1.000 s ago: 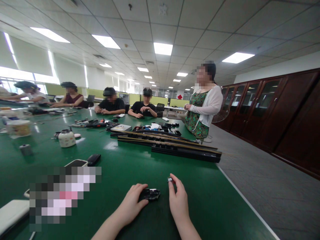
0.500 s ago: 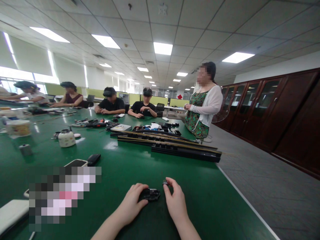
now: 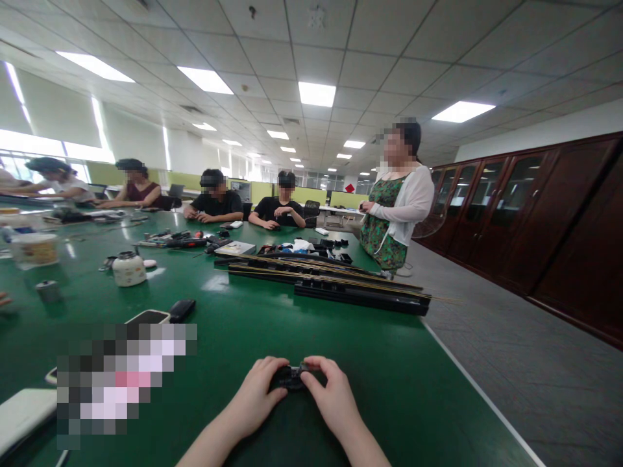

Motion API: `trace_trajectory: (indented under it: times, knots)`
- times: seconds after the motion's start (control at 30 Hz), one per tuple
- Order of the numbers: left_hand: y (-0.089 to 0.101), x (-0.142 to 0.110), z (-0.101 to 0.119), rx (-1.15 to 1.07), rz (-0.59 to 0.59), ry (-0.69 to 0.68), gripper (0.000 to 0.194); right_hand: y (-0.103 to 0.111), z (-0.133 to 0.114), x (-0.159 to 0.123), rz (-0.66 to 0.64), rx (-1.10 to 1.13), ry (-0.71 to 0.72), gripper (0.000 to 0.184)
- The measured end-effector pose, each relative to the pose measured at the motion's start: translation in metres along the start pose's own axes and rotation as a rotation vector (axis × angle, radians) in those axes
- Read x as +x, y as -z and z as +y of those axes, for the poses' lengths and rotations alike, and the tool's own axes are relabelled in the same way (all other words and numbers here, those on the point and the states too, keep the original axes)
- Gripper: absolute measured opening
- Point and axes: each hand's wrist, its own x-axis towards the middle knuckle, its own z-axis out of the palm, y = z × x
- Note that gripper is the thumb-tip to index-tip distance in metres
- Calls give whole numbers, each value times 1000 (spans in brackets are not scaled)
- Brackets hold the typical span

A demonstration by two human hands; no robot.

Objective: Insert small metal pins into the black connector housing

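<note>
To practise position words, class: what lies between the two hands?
In the head view, a small black part lies between the left hand and the right hand.

The left hand [image 3: 265, 383] covers the left end of the black part [image 3: 292, 379]; the small piece [image 3: 302, 368] pinched by the right hand [image 3: 329, 389] is mostly hidden and too small to identify. A mosaic block [image 3: 126, 376] masks part of the white-rimmed device [image 3: 148, 317]. The left picture edge cuts off the white box [image 3: 24, 415] and a co-worker's hand [image 3: 4, 299]; the tub [image 3: 35, 250] is blurred.
</note>
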Motion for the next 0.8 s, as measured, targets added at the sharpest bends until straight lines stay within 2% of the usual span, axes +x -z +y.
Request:
trace_trajectory:
  times: [0.3, 0.57, 0.8]
  knots:
    - [-1, 0, 0, -15, 2, -2, 42, 0, -4, -2, -6, -15, 82, 18]
    - [-1, 2, -1, -26, 5, -7, 41, -6, 0, -3, -121, -277, 73, 16]
    - [0, 0, -3, -42, 25, 0, 42, -9, 0, -3, -121, -301, 63, 18]
